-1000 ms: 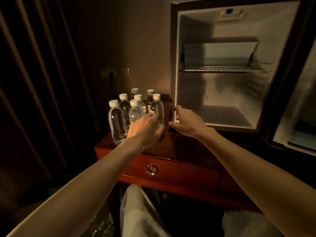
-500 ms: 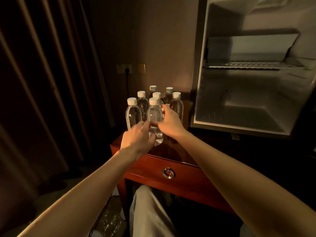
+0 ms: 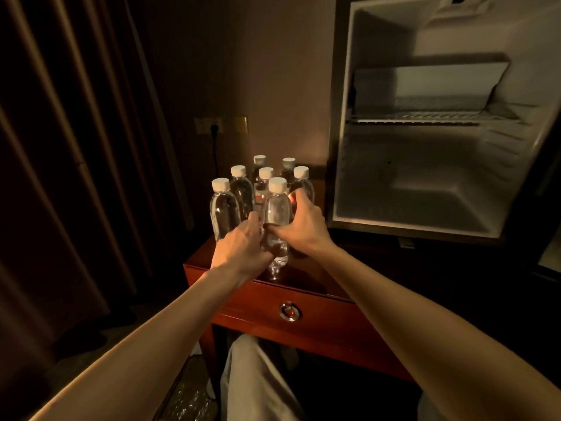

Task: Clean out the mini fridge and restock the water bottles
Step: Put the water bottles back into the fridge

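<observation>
Head view: left hand (image 3: 243,247) and right hand (image 3: 299,227) fingers wrapped around front water bottle (image 3: 277,214), upright on counter (image 3: 306,276), beside open mini fridge (image 3: 425,141).

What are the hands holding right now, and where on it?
Both hands, left and right, grip the front water bottle around its lower body, one on each side. The cap is untouched.
</observation>
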The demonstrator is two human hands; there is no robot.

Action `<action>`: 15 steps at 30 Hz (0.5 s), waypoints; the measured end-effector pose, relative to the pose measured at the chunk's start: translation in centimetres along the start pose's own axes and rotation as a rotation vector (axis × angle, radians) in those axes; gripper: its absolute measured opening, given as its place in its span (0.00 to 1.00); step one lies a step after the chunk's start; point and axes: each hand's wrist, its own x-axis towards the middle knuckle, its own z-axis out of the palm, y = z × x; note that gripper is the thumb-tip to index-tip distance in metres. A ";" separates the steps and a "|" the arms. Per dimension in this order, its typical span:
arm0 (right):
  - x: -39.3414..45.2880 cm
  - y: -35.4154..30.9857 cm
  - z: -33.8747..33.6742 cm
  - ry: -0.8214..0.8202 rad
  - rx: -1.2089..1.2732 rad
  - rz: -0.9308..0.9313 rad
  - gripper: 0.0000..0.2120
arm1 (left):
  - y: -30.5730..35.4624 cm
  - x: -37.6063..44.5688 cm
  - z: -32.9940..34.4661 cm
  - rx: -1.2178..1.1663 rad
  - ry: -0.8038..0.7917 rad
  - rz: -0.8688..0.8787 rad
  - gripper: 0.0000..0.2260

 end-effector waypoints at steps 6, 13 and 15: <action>-1.9 1.5 -7.5 0.083 -0.028 -0.050 0.25 | 6.7 0.7 0.6 -0.121 -0.052 0.077 0.25; -2.1 6.9 -15.6 0.195 -0.103 0.019 0.26 | 14.6 2.8 3.9 -0.147 -0.121 0.240 0.18; -1.3 8.3 -17.2 0.229 -0.131 0.039 0.28 | 16.2 3.9 5.2 -0.130 -0.127 0.269 0.17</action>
